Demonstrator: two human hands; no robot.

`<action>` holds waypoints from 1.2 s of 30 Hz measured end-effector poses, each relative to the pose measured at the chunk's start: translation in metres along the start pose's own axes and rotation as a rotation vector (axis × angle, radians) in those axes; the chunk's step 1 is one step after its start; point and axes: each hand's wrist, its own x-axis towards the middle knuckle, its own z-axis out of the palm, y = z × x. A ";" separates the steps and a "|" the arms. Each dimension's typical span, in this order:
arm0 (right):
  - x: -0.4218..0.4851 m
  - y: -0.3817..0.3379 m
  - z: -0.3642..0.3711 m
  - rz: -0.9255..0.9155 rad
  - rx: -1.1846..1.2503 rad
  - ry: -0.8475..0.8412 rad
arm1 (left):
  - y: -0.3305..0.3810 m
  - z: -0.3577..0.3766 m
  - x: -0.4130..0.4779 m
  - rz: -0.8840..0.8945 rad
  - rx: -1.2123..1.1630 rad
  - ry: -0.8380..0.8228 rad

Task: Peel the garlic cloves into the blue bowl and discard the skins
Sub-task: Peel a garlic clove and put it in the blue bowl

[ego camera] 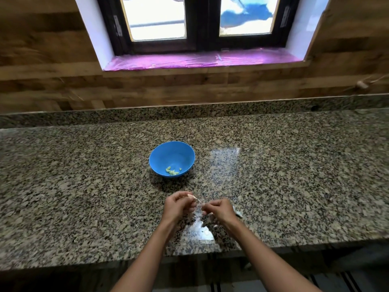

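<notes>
Mid-peel: left hand (176,204) pinches garlic clove (190,196); right hand (217,209) pinches its skin (199,200), pulling. Next: bare clove into blue bowl (157,157).

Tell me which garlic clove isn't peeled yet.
The clove in the left hand, skin stretching to the right hand; the cloves in the blue bowl are bare.

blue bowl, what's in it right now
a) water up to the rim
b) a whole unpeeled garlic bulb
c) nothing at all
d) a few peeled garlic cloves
d: a small cluster of pale peeled cloves lies on the near side of the bottom of the blue bowl. The rest of the inside is bare blue, with no bulb and no water in it.
</notes>
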 end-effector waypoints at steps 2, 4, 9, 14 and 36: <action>0.000 0.003 0.001 -0.022 -0.064 0.042 | -0.001 0.000 -0.001 -0.009 -0.002 0.006; 0.001 0.004 0.003 -0.029 -0.132 0.095 | -0.004 0.000 -0.002 0.008 0.050 0.012; 0.000 -0.001 0.010 0.007 0.011 0.044 | -0.007 0.001 -0.001 0.055 0.145 0.047; -0.003 -0.003 0.013 -0.036 0.056 0.028 | -0.006 0.004 -0.008 0.043 0.098 0.016; -0.012 -0.016 0.023 -0.113 -0.512 0.260 | -0.013 -0.003 -0.010 0.229 0.260 0.039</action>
